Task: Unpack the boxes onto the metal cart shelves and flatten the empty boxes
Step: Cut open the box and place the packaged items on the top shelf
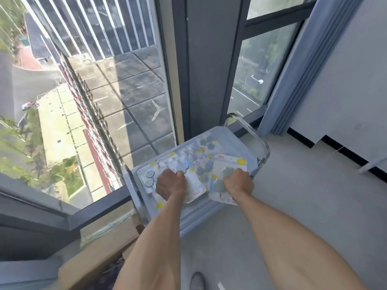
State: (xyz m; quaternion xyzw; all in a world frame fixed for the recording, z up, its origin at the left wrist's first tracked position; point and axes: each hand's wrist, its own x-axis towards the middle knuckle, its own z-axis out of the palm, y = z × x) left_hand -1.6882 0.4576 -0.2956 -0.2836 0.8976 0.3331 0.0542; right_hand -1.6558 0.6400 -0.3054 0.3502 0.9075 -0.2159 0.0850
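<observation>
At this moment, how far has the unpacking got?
Partly done: several flat packets already lie on the cart's top shelf. In hand: the left hand and right hand each grip another packet over it. Left: the cardboard box beside the cart stands open, not flattened.

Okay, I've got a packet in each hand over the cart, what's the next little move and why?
Probably lower both packets and let go. The left hand grips a white packet and the right hand a packet with green shapes, both already over the cart's top shelf, where other packets lie flat. The cardboard box beside the cart likely holds more.
</observation>
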